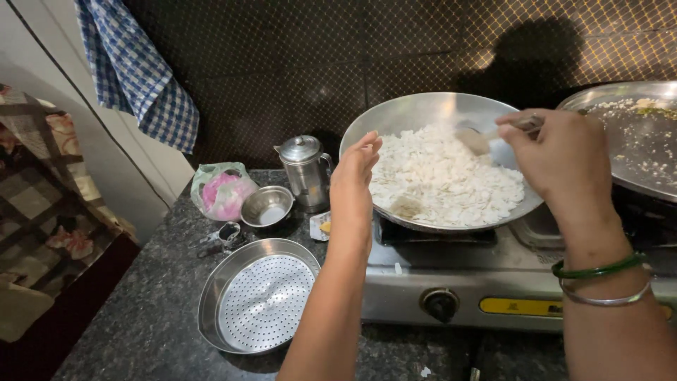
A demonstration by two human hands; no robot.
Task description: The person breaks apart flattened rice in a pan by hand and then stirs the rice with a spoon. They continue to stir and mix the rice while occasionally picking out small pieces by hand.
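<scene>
On stove, steel pan (409, 116) heaped with white flakes (441, 176), right hand (557, 159) stirring

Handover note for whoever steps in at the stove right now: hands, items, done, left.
Left hand: open, empty, held at the near rim of the steel pan.
Right hand: closed on a spoon, its bowl in the white flakes.
Pan sits on the gas stove. Perforated steel strainer lies empty on the counter to the left.
Done: flakes are in the pan.
Left: likely more stirring; burner flame not visible.
</scene>
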